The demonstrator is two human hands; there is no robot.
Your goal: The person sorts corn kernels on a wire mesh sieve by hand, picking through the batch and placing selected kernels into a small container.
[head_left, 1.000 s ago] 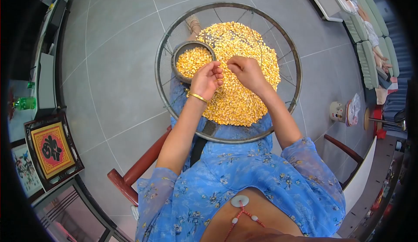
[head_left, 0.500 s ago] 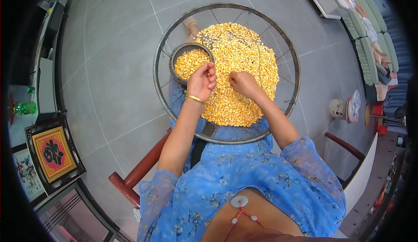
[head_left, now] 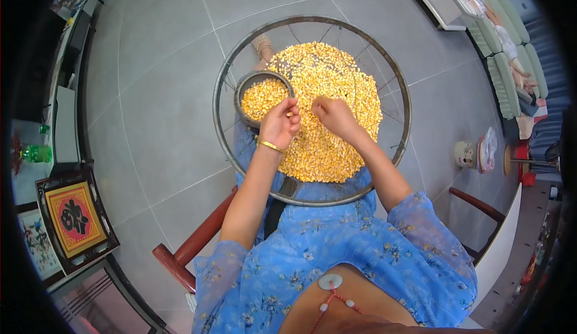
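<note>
Corn kernels [head_left: 330,154] lie in 1 bowl [head_left: 244,115] and across the round sieve [head_left: 312,203]. The left hand [head_left: 279,126] is beside the bowl, the right hand [head_left: 338,118] over the kernels; fingers curl, any grasp unclear.

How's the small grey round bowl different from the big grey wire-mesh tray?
The small grey round bowl is much narrower than the big grey wire-mesh tray. The bowl looks solid, while the tray is see-through where it's bare. The bowl's yellow corn kernels are gathered inside its wall; the tray's spread out widely. Both are round and hold corn.
</note>
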